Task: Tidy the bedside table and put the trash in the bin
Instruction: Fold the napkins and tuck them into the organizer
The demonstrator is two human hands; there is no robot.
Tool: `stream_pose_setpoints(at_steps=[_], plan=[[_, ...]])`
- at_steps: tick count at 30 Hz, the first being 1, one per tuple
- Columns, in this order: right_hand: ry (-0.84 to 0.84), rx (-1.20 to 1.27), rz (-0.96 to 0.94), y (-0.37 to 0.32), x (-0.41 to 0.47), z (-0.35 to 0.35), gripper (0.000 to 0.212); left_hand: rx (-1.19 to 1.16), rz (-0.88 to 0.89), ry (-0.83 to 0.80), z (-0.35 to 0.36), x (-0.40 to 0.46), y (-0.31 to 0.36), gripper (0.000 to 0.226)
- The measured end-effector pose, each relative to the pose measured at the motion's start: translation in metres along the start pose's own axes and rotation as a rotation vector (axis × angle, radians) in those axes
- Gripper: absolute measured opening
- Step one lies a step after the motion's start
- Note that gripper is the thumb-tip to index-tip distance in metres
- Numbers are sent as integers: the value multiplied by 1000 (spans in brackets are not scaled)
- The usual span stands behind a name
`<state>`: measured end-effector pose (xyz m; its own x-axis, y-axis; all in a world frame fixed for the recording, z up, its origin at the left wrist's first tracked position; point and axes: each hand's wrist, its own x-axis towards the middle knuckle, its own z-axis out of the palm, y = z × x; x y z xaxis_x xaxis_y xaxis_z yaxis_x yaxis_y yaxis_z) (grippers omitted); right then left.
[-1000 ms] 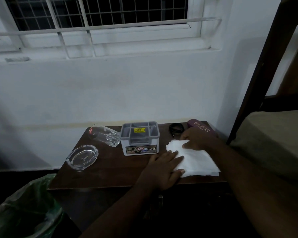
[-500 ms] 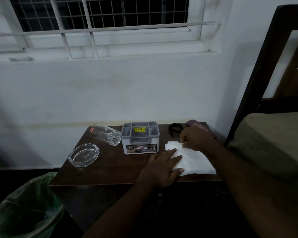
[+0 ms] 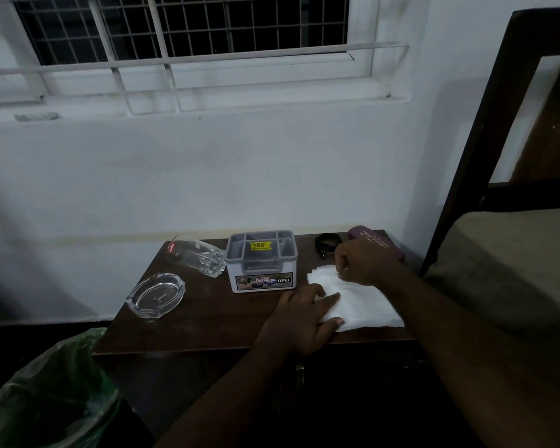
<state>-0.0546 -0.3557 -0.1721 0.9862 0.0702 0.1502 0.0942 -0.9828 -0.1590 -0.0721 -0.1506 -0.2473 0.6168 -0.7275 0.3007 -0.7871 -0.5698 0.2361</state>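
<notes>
White tissue stack (image 3: 362, 302) at table's (image 3: 207, 321) 4 o'clock: soft, light, slippery plies; left hand (image 3: 299, 321) fingers spread flat pinning it, right hand (image 3: 366, 261) fingers pinching 12 o'clock corner—likely best hold.

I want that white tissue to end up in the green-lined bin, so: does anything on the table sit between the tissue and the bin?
Partly. The white tissue lies at the table's right; the bin is below its left front corner. The glass ashtray sits near that corner, close to a low straight path. The front edge looks free.
</notes>
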Motion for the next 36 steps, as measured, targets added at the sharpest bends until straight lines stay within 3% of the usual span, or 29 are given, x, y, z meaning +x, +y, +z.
stream_pose_setpoints(at_steps=[7,24,36], plan=[[-232,63,41,0,3,6,37,0,2,12,0,0,0,55],[-208,76,106,0,4,11,41,7,4,17,0,0,0,55],[-75,70,28,-1,0,3,27,7,1,20,-3,-1,2,55]])
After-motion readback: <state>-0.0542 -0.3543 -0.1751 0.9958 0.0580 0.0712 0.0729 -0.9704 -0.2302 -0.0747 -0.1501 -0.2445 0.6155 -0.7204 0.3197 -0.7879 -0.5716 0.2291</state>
